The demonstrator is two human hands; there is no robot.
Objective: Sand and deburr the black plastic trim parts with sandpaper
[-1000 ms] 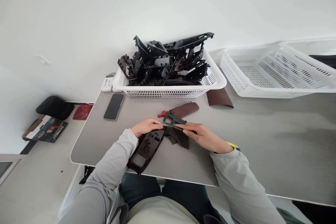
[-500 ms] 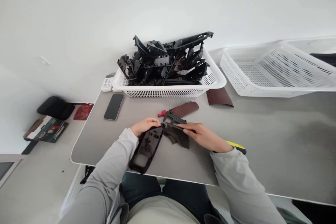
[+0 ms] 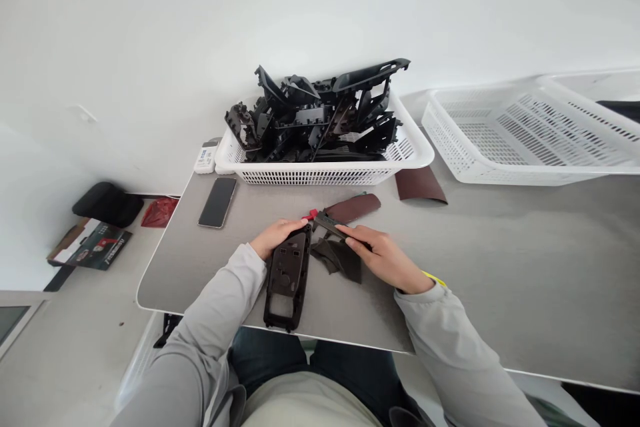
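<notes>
My left hand (image 3: pixel 274 237) grips the top end of a long black plastic part (image 3: pixel 289 273), which has a rectangular opening near its lower end and reaches down to the table's front edge. My right hand (image 3: pixel 385 257) is closed on a thin dark tool (image 3: pixel 349 232) that points up and left, over a dark caliper-like piece. Beside the tool's tip is a small red object (image 3: pixel 310 215). Just behind lies a dark red-brown strip (image 3: pixel 357 207). Dark cloth-like scraps (image 3: pixel 340 259) rest between my two hands.
A white basket (image 3: pixel 310 175) heaped with black plastic parts stands at the back, with a white basket (image 3: pixel 530 170) to its right. A phone (image 3: pixel 217 202) lies at the left, a brown sheet (image 3: pixel 421 185) behind right. Something yellow (image 3: pixel 434 277) shows by my right wrist.
The black part has turned more upright and its lower end has shifted right. My right hand and its tool have moved slightly, with the tool now over the caliper-like piece.
</notes>
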